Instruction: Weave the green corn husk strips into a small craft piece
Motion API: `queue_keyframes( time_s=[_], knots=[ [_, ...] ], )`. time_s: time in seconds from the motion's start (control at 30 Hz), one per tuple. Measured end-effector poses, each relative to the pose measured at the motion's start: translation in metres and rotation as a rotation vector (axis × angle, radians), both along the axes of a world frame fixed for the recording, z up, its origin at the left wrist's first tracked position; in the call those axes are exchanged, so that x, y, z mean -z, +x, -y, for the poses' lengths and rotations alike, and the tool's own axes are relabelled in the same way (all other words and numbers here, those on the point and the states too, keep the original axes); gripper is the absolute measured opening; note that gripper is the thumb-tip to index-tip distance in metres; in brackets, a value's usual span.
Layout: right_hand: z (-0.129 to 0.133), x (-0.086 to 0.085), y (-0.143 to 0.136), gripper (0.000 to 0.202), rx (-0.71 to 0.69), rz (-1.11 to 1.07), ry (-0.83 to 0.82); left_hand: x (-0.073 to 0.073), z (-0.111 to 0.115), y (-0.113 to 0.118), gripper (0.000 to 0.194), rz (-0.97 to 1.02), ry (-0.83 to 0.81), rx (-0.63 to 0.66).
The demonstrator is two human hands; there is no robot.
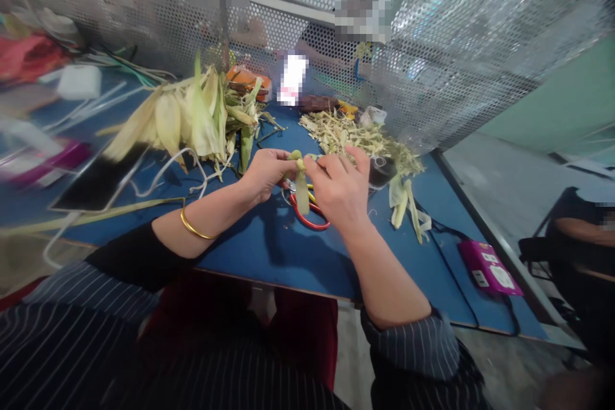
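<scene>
My left hand point(270, 170) pinches a strip of pale green corn husk point(302, 192), folded or knotted near the fingertips, with one end hanging down. From the other side my right hand point(340, 182) closes its thumb and fingers on the same husk. Just below them on the blue table lie scissors point(312, 224) with red and yellow handles, partly covered by the husk and my fingers. A dark spool point(382, 172) sits right behind my right hand. Several loose husk strips point(404, 205) lie to its right.
A pile of whole husks point(192, 112) stands at the left, a heap of husk scraps point(346, 131) at the back. A dark phone point(100, 176) with a white cable lies left, a purple power strip point(490, 267) right. Perforated metal panels point(298, 25) rise behind. Another person point(583, 224) sits at the far right.
</scene>
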State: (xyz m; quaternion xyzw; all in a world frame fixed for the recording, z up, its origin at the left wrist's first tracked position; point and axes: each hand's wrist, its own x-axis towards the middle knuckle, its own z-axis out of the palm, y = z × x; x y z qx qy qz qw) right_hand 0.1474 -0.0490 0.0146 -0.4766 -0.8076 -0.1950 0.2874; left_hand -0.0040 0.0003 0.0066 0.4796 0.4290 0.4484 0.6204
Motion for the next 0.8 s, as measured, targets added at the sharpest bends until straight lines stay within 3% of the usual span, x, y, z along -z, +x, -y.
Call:
queue_keyframes(
  time_s=[0.33, 0.6, 0.8],
  knots=[
    [-0.008, 0.010, 0.000, 0.018, 0.027, -0.350, 0.007, -0.004, 0.005, 0.000, 0.015, -0.083, 0.093, 0.037],
    [-0.008, 0.010, -0.001, 0.012, 0.085, -0.481, -0.108, 0.006, 0.006, 0.003, 0.015, -0.221, 0.276, -0.006],
    [-0.006, 0.010, -0.005, 0.012, 0.113, -0.502, -0.106, 0.013, 0.007, 0.006, 0.019, -0.271, 0.316, -0.032]
  ],
)
